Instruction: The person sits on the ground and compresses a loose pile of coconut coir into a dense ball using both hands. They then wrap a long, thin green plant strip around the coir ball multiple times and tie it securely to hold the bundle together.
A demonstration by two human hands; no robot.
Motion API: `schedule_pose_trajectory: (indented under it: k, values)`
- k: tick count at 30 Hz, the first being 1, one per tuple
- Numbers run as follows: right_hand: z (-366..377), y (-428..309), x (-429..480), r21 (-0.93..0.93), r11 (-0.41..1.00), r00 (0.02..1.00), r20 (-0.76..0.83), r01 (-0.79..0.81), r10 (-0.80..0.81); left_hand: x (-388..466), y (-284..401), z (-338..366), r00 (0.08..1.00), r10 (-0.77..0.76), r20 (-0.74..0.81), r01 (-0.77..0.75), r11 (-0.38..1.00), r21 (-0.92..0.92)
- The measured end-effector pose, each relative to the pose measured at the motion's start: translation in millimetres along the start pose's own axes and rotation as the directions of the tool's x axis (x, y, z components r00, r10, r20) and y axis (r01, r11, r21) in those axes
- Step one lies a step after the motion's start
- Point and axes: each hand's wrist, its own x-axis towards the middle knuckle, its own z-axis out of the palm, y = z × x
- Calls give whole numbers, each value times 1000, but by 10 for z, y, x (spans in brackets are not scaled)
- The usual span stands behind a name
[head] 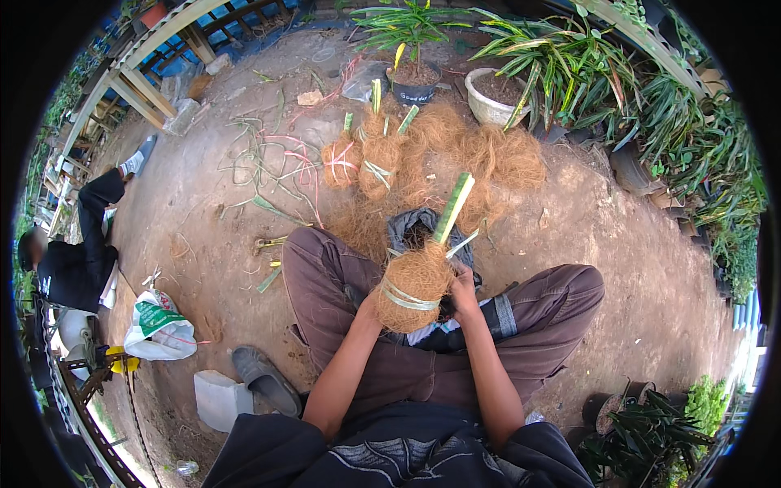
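Over my crossed legs, a ball of brown coconut fibre (417, 277) is bound around its middle with a pale green strip. A thick cut leaf (454, 208), green with a yellow edge, sticks up out of it. My left hand (373, 311) cups the ball's left side, its fingers mostly hidden behind the fibre. My right hand (462, 290) is closed at the ball's right side, near the strip's end (462, 243); what its fingers grip is partly hidden. Just beyond the ball lies a black plastic bag (412, 224) with dark, loose material inside.
Ahead on the ground are tied fibre balls (379, 160), loose coconut fibre (515, 160) and strewn strips (259, 165). Potted plants (416, 85) stand beyond. To the left are a white and green sack (160, 329), a pale block (223, 399), a slipper (266, 379) and a seated person (76, 262).
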Motion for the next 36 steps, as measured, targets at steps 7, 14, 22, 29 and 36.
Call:
schedule_pose_trajectory:
  k: [7,14,22,29,36]
  values:
    - [26,-179,38,-136,985,994,-32,-110,106,14,106,-25,927,-310,-210,254,933,-255]
    - [-144,-30,325,-431,874,974,59,224,-220,190,165,-77,785,-14,-620,140,978,156]
    - [40,-688,260,-682,684,879,-125,260,-459,287,432,159,683,605,-409,249,334,909]
    - [734,-1065,553,-991,30,980,123,129,-156,239,258,385,697,640,-323,304,144,942]
    - [845,-661,1117,-932,353,989,120,82,85,234,203,380,750,616,-241,255,67,965]
